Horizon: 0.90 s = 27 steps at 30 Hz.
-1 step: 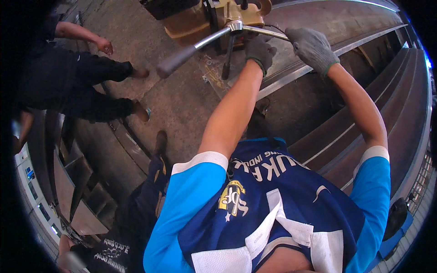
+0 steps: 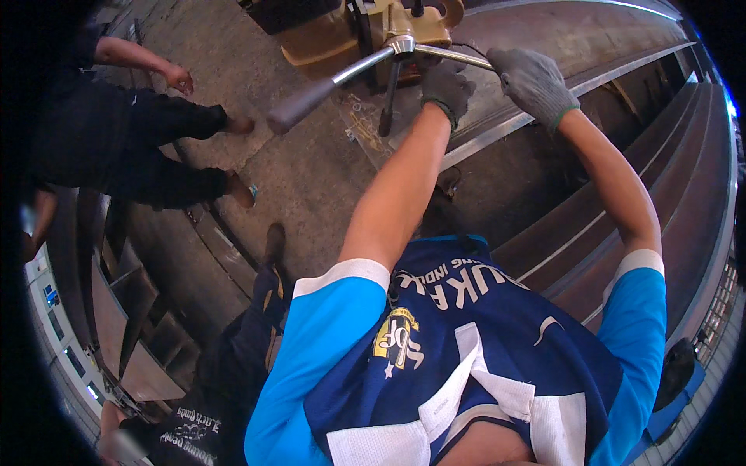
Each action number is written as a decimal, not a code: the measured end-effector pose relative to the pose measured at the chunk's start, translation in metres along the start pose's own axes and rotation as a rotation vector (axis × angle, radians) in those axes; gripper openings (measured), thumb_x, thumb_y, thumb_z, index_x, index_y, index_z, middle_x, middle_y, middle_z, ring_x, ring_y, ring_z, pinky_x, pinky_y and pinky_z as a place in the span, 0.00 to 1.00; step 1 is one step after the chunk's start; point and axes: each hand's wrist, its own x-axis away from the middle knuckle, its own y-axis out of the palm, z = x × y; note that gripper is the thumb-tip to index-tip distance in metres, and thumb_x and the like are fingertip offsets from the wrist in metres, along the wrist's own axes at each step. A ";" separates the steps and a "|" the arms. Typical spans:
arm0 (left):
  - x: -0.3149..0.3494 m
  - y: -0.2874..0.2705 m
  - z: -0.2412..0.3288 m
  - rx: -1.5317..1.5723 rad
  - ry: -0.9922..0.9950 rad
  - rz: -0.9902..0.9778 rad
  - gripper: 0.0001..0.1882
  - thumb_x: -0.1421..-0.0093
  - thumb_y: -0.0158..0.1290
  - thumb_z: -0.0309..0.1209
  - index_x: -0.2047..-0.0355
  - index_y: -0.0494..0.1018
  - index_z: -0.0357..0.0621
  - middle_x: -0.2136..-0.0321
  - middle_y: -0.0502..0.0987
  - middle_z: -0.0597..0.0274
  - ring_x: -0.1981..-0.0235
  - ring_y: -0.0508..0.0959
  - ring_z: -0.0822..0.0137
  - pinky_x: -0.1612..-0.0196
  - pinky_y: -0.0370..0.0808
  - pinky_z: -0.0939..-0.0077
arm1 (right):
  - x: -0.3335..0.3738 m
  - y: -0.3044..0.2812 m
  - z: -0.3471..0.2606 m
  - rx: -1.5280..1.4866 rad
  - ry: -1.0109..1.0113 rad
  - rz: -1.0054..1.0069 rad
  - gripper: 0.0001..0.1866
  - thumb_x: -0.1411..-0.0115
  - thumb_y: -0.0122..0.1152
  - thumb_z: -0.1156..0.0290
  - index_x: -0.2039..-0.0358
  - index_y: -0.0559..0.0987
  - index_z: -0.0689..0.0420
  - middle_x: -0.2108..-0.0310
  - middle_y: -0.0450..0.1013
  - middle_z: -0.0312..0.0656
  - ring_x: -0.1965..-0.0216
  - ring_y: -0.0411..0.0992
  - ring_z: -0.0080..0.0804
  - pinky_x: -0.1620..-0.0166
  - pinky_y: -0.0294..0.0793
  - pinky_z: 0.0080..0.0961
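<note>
A tan drilling machine (image 2: 423, 29) stands at the top, with a feed handle of several spokes around a metal hub (image 2: 402, 45). My right hand (image 2: 535, 84), in a grey knitted glove, is wrapped round the end of the right-hand spoke (image 2: 458, 56). Below that spoke, close to the machine's base, is my left hand (image 2: 448, 89) in a darker glove. Its fingers look curled, and whatever they hold is hidden. Another spoke with a thick dark grip (image 2: 303, 105) points left, and a short one with a black knob (image 2: 385, 122) hangs down.
Long steel beams (image 2: 622, 35) run off to the right, with more beams (image 2: 668, 155) lower down. At the left stands a person in dark clothes (image 2: 132, 140); another person in a dark shirt (image 2: 194, 419) is at lower left. Steel plates (image 2: 128, 334) lie nearby.
My left hand has shifted very slightly to the right beside the machine. My right hand and the feed handle look the same.
</note>
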 end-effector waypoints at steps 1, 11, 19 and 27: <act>0.000 -0.002 0.006 0.017 0.055 0.008 0.25 0.42 0.66 0.46 0.51 0.83 0.43 0.56 0.86 0.49 0.54 0.84 0.48 0.49 0.80 0.56 | 0.000 -0.001 0.000 0.012 -0.021 0.016 0.10 0.37 0.53 0.70 0.56 0.78 0.52 0.68 0.78 0.57 0.62 0.78 0.63 0.59 0.76 0.58; -0.032 0.008 0.019 -0.544 0.260 0.022 0.22 0.36 0.59 0.47 0.48 0.78 0.50 0.47 0.81 0.53 0.45 0.80 0.52 0.42 0.76 0.57 | -0.004 -0.008 -0.001 0.022 0.004 0.008 0.11 0.38 0.52 0.71 0.55 0.77 0.53 0.68 0.78 0.56 0.63 0.78 0.63 0.59 0.75 0.59; -0.035 0.017 0.013 -0.772 0.220 -0.133 0.24 0.38 0.63 0.45 0.45 0.79 0.48 0.45 0.81 0.54 0.43 0.79 0.54 0.41 0.77 0.59 | -0.005 -0.004 0.000 0.004 0.005 0.002 0.10 0.37 0.53 0.69 0.56 0.77 0.54 0.68 0.78 0.56 0.62 0.78 0.63 0.59 0.74 0.59; -0.023 -0.005 0.018 0.243 -0.278 -0.226 0.28 0.43 0.70 0.38 0.44 0.79 0.44 0.45 0.81 0.51 0.41 0.79 0.49 0.41 0.78 0.58 | -0.007 0.000 -0.004 0.029 -0.042 0.057 0.08 0.36 0.53 0.69 0.58 0.77 0.53 0.68 0.78 0.55 0.61 0.77 0.62 0.59 0.74 0.57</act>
